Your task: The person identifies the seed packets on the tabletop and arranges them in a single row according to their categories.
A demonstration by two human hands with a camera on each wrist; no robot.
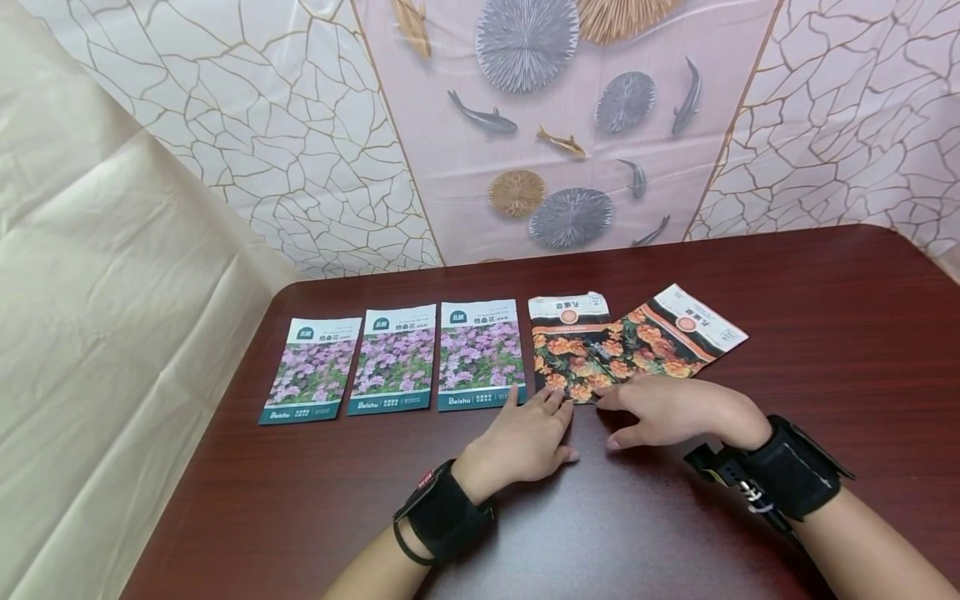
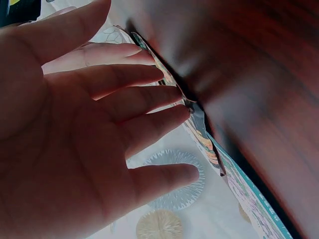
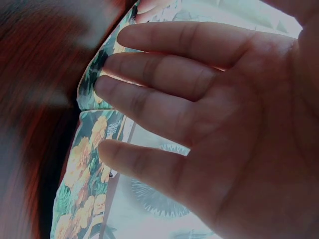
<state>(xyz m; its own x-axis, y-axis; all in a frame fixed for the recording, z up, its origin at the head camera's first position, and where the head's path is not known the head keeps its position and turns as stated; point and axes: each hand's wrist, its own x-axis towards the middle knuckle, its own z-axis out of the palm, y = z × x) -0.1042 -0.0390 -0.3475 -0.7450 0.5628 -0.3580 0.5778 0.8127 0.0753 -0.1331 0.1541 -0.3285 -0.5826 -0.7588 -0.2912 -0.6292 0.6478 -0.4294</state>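
Note:
Two seed packets with orange marigold pictures lie on the table: an upright one (image 1: 567,342) and a slanted one (image 1: 667,333) whose lower left corner overlaps it. My left hand (image 1: 525,437) reaches the upright packet's bottom edge, fingers spread and fairly straight in the left wrist view. Over the lower edge of the slanted packet lies my right hand (image 1: 667,408), its extended fingers (image 3: 149,99) touching the marigold print in the right wrist view. Neither hand grips anything. The little finger of my left hand comes close to the nearest purple-flower seed packet (image 1: 482,354).
Two more purple-flower packets, a middle one (image 1: 392,358) and a far-left one (image 1: 310,371), continue the row leftward. Dark reddish wooden table (image 1: 300,508) lies beneath everything. Behind it hangs a patterned cloth (image 1: 420,150), with a cream sheet (image 1: 97,275) at the left.

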